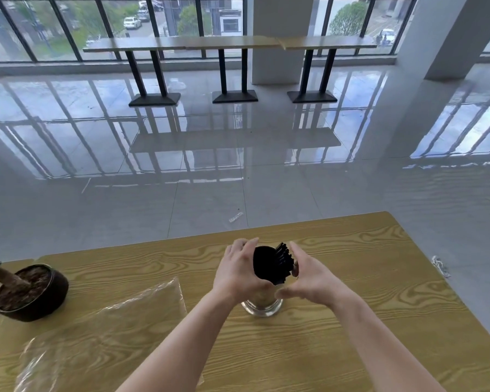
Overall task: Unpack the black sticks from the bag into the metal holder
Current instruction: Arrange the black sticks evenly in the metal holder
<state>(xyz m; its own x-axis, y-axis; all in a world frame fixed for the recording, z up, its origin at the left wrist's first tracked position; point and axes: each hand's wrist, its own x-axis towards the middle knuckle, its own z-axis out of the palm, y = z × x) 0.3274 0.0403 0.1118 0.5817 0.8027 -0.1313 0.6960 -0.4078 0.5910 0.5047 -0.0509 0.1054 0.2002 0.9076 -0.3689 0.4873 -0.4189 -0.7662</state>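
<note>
Both hands cup the metal holder [262, 302] from either side; the left hand [239, 271] curls its fingers against the bundle of black sticks [273, 263] standing in it, while the right hand [309, 274] is spread, palm inward, and whether it grips or merely touches I cannot tell; the sticks lean slightly toward the right hand, their tops fanned above the rim; no writing or label can be read on anything. Left of the holder lies the clear plastic bag [102, 332], flat and crumpled, partly under the left forearm; farther left of it sits a dark round pot [30, 292] with a brown stump in it. Right of the holder, off the table's edge, a small crumpled scrap [440, 266] lies on the floor. The wood-grain table [365, 278] bears the holder; beyond it stretch glossy grey tiles, a long counter [229, 43] and tall windows.
</note>
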